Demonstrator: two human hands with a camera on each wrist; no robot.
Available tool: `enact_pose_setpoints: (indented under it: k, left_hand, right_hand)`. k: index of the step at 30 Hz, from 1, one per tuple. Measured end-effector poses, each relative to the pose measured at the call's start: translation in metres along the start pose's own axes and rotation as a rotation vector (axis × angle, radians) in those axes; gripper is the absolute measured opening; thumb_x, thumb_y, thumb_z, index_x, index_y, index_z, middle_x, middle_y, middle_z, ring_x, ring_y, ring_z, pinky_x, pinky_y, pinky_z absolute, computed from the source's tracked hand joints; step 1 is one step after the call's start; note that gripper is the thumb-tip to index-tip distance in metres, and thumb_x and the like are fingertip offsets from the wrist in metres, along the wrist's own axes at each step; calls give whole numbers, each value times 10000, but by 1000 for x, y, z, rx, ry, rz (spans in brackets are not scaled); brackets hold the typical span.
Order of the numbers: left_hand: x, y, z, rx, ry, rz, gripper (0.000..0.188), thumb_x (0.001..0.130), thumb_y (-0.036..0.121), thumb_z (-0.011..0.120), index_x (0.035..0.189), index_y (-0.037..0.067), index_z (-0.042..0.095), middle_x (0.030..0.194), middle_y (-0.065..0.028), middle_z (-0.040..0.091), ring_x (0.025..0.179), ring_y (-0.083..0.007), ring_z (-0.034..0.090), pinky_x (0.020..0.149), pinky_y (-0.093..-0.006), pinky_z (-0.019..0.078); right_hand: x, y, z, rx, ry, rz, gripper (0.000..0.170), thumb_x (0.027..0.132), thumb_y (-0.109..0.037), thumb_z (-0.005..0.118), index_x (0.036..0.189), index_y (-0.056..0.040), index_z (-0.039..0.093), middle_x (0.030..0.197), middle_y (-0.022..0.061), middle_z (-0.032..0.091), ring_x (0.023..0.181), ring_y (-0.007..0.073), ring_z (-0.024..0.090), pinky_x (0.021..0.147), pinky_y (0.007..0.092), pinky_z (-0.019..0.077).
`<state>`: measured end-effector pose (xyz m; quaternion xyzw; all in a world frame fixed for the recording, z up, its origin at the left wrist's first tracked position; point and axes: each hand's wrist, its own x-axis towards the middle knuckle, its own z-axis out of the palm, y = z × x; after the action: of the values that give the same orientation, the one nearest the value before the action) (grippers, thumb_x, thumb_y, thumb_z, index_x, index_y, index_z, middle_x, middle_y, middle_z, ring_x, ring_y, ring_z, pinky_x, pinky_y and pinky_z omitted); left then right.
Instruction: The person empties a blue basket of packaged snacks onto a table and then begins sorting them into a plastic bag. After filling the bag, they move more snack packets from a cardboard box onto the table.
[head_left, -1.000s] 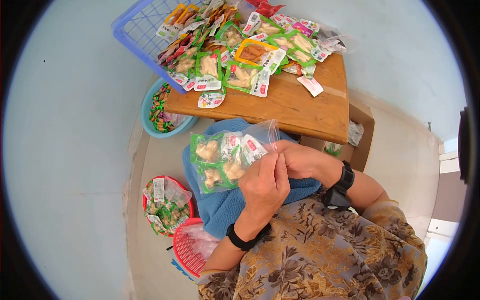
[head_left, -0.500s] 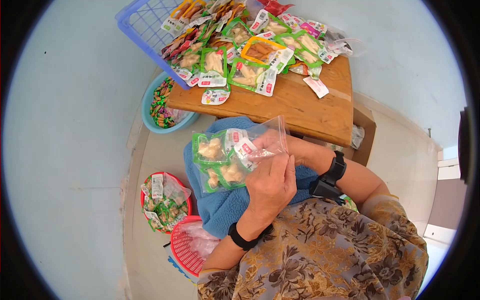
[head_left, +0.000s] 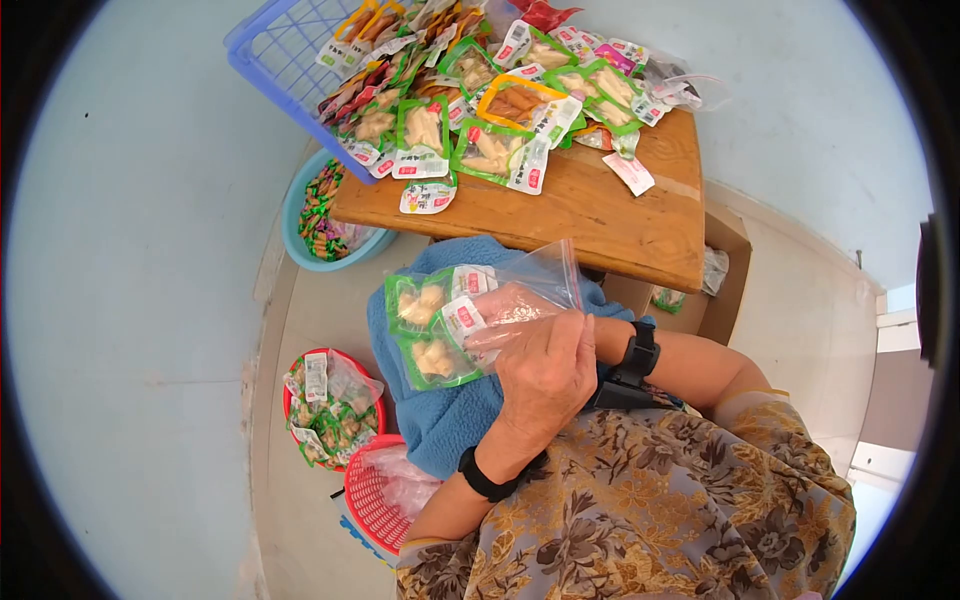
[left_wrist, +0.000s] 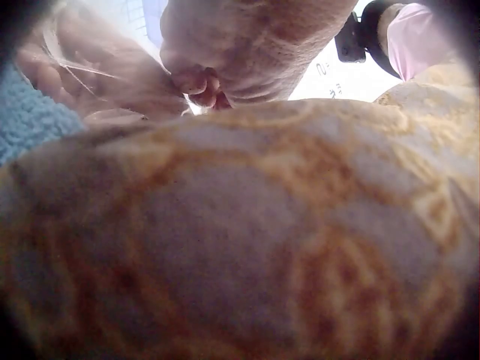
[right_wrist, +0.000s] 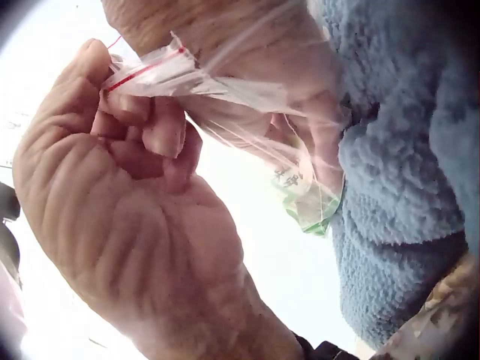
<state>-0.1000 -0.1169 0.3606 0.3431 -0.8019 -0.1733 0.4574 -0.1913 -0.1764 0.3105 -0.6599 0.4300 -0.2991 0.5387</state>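
Observation:
My left hand point(head_left: 545, 375) pinches the mouth of a clear zip-lock bag point(head_left: 556, 268); the right wrist view shows its fingers curled at the bag's red zip line point(right_wrist: 146, 69). My right hand point(head_left: 515, 308) reaches inside the bag, seen through the plastic. Its fingertips are hidden behind the white label point(head_left: 463, 320) of a snack packet, so I cannot tell whether it grips that packet. Green-edged packets point(head_left: 420, 300) with pale pieces of food lie in the bag's far end. The bag rests over a blue fleece cloth point(head_left: 440, 425) on the lap.
Snack packets point(head_left: 490, 150) heap on the wooden table point(head_left: 610, 225), spilling from a blue basket point(head_left: 270, 60). A blue basin point(head_left: 290, 225), a red basket of packets point(head_left: 335, 410), another holding plastic point(head_left: 375, 505) and a cardboard box point(head_left: 728, 275) stand lower. Patterned clothing point(left_wrist: 247, 225) fills the left wrist view.
My right hand has gone from the bag's mouth to deep inside it, and the packet labels inside have shifted leftward. My left hand has kept its pinch on the rim, moving slightly right.

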Motion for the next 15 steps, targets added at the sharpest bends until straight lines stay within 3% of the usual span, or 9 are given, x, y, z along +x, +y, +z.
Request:
enact_pose_setpoints:
  k: [2,6,8,15]
  left_hand:
    - [0,1,0,15,0,-17,153,816,14,756,896,35,628,732,-142,664,623,-327,644,561,-389,499]
    - [2,0,-1,15,1,7,153,813,8,757,889,34,627,727,-142,661,621,-328,641,558,-390,497]
    - [2,-2,-2,0,20,21,156,811,4,757,890,34,626,714,-139,649,609,-326,633,547,-389,489]
    - [5,-5,-2,-17,17,34,161,807,0,761,889,30,625,703,-138,634,598,-325,623,537,-396,479]
  right_hand:
    - [7,20,-3,8,-133,-171,104,873,-155,718,875,-66,665,863,77,645,778,245,566,688,351,467]
    - [5,26,-2,-30,-109,-191,121,875,-168,723,877,-62,667,867,67,648,787,230,571,689,351,470]
    - [-11,27,42,-53,-104,-205,132,876,-177,726,878,-59,669,870,61,650,794,220,574,690,351,471]
    - [-12,46,3,-139,-73,-244,172,880,-209,737,881,-49,674,880,38,657,816,185,584,693,351,477]
